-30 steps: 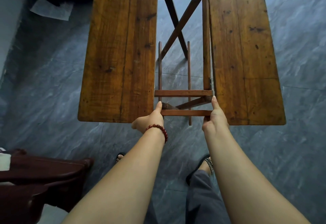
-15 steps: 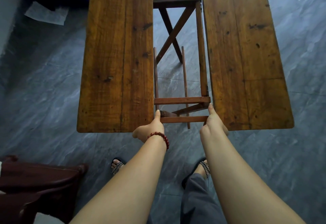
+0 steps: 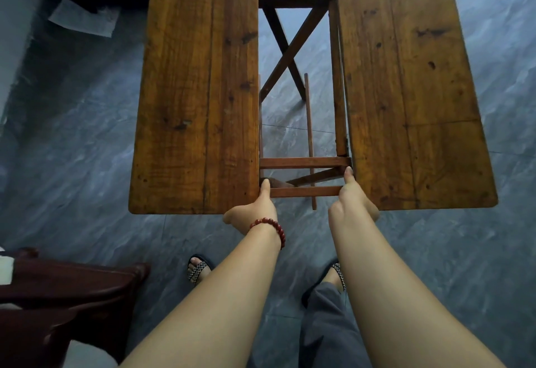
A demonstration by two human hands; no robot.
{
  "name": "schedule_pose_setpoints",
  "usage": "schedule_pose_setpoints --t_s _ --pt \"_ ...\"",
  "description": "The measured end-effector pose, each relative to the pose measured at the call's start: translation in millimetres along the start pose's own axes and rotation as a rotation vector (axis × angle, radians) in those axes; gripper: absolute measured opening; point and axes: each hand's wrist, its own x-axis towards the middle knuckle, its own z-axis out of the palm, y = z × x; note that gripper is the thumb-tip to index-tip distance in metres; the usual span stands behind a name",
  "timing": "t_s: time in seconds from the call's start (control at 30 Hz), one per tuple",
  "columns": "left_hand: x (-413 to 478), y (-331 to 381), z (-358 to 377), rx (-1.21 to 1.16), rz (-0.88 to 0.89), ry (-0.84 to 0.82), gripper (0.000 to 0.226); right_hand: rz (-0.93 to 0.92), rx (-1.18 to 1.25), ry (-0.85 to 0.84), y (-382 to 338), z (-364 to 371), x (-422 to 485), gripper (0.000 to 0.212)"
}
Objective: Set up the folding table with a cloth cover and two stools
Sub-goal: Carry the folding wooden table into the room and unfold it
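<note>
The folding table [image 3: 304, 162] stands on the grey floor [image 3: 72, 135], just in front of the person. Its left board [image 3: 200, 92] and right board [image 3: 406, 92] are apart, and the crossed legs [image 3: 290, 59] show in the gap. The left hand [image 3: 255, 208] grips the near inner edge of the left board, thumb on top. The right hand [image 3: 352, 199] grips the right board's inner edge the same way. Dark wooden furniture [image 3: 72, 289] stands at the lower left.

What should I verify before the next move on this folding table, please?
1. Left hand grips left board's near inner corner: ok.
2. Right hand grips right board likewise: ok.
3. Thumbs out of the gap by the crossbar: not ok; pinch risk if it closes.
4. Crossed legs locked: cannot tell.
5. Feet back from the near edge: ok.
6. Dark furniture apart from table: ok.
</note>
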Motion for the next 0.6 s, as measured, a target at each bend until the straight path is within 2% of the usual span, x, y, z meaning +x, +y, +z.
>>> schedule_pose_setpoints --t_s 0.1,0.27,0.6 --pt "0 -2 -3 -0.042 0.052 -0.026 0.084 0.003 0.014 0.005 0 3 -2 0.071" --pt "5 0 -5 -0.121 -0.007 0.004 0.063 -0.005 0.06 -0.033 13 2 1 0.079" --pt "10 -5 -6 -0.069 -0.017 -0.017 0.065 -0.013 0.178 -0.12 20 -1 11 0.086"
